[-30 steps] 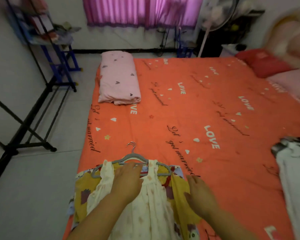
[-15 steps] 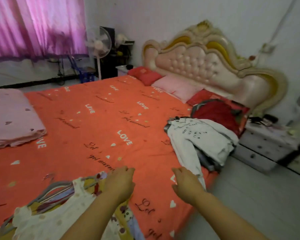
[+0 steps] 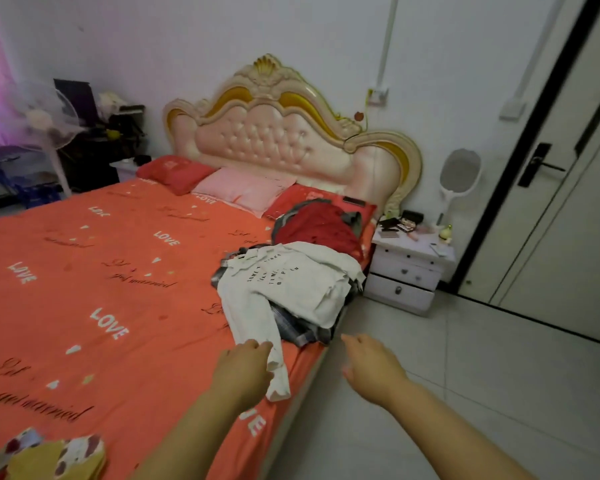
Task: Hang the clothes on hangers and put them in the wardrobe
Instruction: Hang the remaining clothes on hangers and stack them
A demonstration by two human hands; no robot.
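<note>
**Head view.** The left hand (image 3: pixel 243 370) is held over the near edge of the bed (image 3: pixel 125 237). Its loosely curled fingers (image 3: pixel 257 345) are seen touching the sleeve of the white printed shirt (image 3: pixel 291 282); whether the sleeve is grasped cannot be told. The right hand (image 3: pixel 371 370) is extended over the floor just beside the bed, with fingers relaxed and nothing held. The shirt is spread atop a pile of clothes (image 3: pixel 302 329) at the same edge of the bed, and a red garment (image 3: pixel 317 228) is heaped nearer the bed's head. A yellow patterned garment (image 3: pixel 49 455) is laid towards the bed's foot. A nightstand (image 3: pixel 406 271) is placed beside the bed's head.
</note>
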